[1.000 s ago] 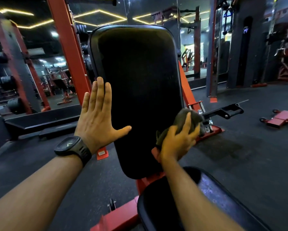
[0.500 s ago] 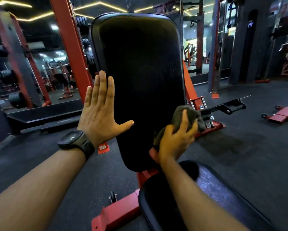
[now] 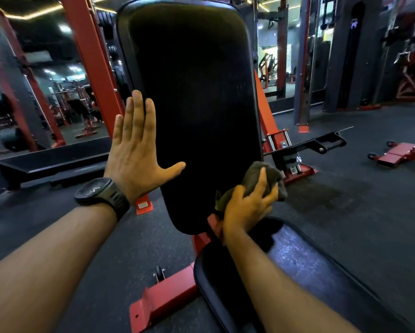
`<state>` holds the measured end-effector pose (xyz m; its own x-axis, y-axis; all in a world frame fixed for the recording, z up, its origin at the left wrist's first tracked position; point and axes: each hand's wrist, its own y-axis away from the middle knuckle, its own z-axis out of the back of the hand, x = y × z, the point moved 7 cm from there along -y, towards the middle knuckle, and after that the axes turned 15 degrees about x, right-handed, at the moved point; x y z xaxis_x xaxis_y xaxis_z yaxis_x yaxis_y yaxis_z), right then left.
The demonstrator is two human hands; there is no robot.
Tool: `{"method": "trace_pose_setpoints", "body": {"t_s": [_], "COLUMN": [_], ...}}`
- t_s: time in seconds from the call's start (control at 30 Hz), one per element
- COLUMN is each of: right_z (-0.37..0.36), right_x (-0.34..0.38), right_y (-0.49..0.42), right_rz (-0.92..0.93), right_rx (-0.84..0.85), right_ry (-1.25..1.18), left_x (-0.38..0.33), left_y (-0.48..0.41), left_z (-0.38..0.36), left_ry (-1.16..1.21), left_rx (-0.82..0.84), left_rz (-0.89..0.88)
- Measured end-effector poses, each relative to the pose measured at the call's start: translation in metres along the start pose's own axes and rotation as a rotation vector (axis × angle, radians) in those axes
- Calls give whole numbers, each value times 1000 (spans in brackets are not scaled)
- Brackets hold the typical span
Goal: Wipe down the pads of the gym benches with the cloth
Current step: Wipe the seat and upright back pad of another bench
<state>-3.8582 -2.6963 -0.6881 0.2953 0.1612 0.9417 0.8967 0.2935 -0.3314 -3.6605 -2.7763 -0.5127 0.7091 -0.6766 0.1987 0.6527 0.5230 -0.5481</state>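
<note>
The back pad (image 3: 192,104) stands upright in the middle, with the seat pad (image 3: 297,272) below and nearer, to the right. The left hand (image 3: 135,150) lies flat on the back pad's left edge, and the right hand (image 3: 247,207) holds the cloth (image 3: 261,179) at its lower right edge, just above the seat pad.

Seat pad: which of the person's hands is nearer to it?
Right. The right hand, gripping the cloth, is right by the seat pad's far end; the left hand lies flat against the back pad's left edge, higher and farther off.
</note>
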Motion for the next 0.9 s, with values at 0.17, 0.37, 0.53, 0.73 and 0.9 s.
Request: {"method": "trace_pose_setpoints", "body": {"t_s": [0.17, 0.37, 0.53, 0.73, 0.9], "right_z": [-16, -14, -7, -24, -37], "right_x": [40, 42, -2, 45, 99], "right_y": [37, 1, 19, 78, 26], "right_rz": [401, 375, -121, 346, 694], "right_rx": [267, 102, -51, 282, 238], "right_ry": [93, 56, -80, 37, 151], "left_x": [-3, -2, -3, -5, -3], "left_y": [0, 4, 9, 8, 10], "left_z": [-3, -6, -8, -10, -10], "left_ry": [26, -6, -6, 18, -12], "left_rx": [-7, -3, 7, -5, 7], "left_rz": [5, -3, -3, -3, -7]}}
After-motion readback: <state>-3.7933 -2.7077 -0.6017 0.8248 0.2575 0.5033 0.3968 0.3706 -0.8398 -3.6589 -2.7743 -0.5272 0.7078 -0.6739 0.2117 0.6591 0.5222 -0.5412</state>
